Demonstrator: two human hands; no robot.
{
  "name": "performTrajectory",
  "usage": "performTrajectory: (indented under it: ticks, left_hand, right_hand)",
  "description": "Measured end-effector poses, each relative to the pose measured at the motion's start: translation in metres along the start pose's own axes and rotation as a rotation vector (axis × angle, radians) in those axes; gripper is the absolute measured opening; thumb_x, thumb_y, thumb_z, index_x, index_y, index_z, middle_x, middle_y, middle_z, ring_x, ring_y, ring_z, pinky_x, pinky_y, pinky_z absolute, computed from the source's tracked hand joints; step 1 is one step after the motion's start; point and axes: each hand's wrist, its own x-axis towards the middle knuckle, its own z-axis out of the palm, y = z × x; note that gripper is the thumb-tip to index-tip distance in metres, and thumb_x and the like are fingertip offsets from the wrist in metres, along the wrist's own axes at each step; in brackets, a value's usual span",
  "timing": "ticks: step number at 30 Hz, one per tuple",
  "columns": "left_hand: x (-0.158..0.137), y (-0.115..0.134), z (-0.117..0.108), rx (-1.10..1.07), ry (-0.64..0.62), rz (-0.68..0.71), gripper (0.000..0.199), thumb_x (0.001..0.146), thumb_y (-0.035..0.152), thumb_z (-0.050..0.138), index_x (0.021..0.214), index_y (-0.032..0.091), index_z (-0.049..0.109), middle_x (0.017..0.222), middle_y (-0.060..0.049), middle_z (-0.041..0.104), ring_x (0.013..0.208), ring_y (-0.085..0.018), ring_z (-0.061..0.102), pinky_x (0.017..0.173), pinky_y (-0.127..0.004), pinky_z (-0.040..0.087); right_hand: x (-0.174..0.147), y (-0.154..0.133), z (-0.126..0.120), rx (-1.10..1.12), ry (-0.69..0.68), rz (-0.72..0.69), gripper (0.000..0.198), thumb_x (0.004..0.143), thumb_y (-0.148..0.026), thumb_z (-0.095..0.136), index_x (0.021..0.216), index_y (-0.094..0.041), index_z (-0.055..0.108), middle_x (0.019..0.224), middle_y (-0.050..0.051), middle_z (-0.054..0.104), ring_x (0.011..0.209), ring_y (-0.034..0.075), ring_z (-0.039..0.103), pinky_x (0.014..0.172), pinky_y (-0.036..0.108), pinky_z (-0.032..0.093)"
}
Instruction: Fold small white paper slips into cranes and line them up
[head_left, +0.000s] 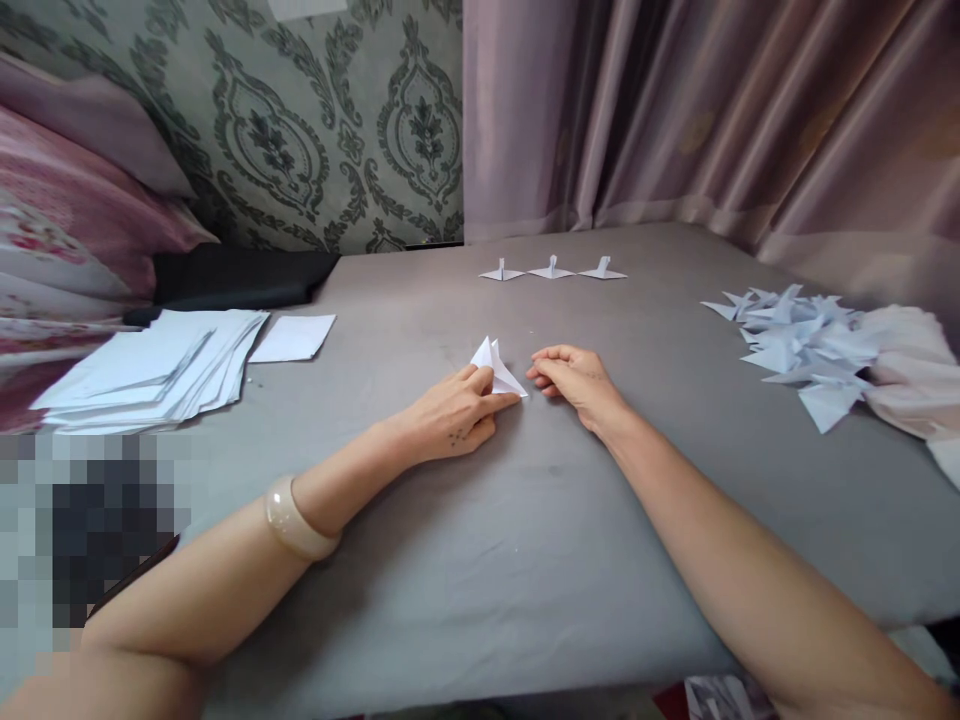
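A small white folded paper figure (501, 375) with pointed corners lies on the grey cloth in the middle. My left hand (461, 405) holds it down, thumb on its left part and index finger stretched along its lower edge. Part of the figure is hidden under these fingers. Just right of the paper, and apart from it, is my right hand (568, 378). Its fingers are loosely curled together, and nothing shows in them. Farther back, a row of white folded paper pieces (553, 268) stands with flat wings and an upright middle part.
A stack of white paper sheets (150, 370) lies at the left, with a smaller square stack (292, 338) beside it. Many folded paper pieces (806, 340) are heaped at the right, against a pale cloth (911, 360). Behind the table (420, 290) hang curtains (540, 120).
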Motion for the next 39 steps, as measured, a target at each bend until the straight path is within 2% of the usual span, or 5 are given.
performTrajectory:
  ticks: [8,18,25,35,39]
  left_hand:
    - [0.0,0.012,0.007,0.051,0.019,-0.075,0.049,0.085,0.018,0.043,0.134,0.024,0.051,0.092,-0.009,0.049,0.084,-0.021,0.047,0.082,-0.037,0.045]
    - [-0.017,0.014,0.014,-0.071,0.411,-0.28,0.027,0.092,0.019,0.04,0.103,0.019,0.065,0.103,-0.009,0.062,0.093,-0.019,0.056,0.081,-0.032,0.048]
    - [-0.028,0.009,-0.002,0.013,0.522,-0.238,0.031,0.093,0.026,0.047,0.121,0.024,0.059,0.128,-0.008,0.058,0.125,-0.026,0.04,0.103,-0.045,0.028]
    - [-0.024,0.032,-0.019,-0.89,0.472,-0.481,0.025,0.083,0.042,0.059,0.084,0.02,0.071,0.088,-0.004,0.07,0.087,-0.02,0.06,0.086,-0.035,0.04]
    - [-0.023,0.031,-0.013,-1.342,0.588,-0.717,0.029,0.076,0.046,0.066,0.079,0.018,0.072,0.08,-0.005,0.069,0.076,-0.019,0.06,0.072,-0.031,0.042]
  right_hand:
    - [0.003,0.012,0.0,-0.182,-0.019,-0.188,0.02,0.07,-0.026,0.057,0.086,-0.018,0.066,0.08,0.004,0.071,0.068,0.014,0.062,0.059,0.023,0.046]
    - [-0.012,0.005,0.004,-0.441,-0.208,-0.438,0.027,0.075,-0.043,0.057,0.071,-0.018,0.066,0.066,0.0,0.062,0.062,0.013,0.053,0.06,0.025,0.04]
    - [-0.032,-0.019,0.003,-0.371,-0.312,-0.473,0.02,0.075,-0.037,0.058,0.069,-0.019,0.062,0.062,-0.003,0.055,0.057,0.011,0.046,0.057,0.025,0.037]
    - [-0.043,-0.034,0.002,0.056,-0.421,-0.239,0.037,0.077,-0.049,0.061,0.057,-0.019,0.053,0.054,-0.004,0.044,0.053,0.01,0.042,0.053,0.024,0.036]
    - [-0.037,-0.033,0.003,0.203,-0.329,-0.142,0.042,0.078,-0.06,0.056,0.077,-0.019,0.063,0.073,0.004,0.063,0.064,0.014,0.058,0.057,0.025,0.044]
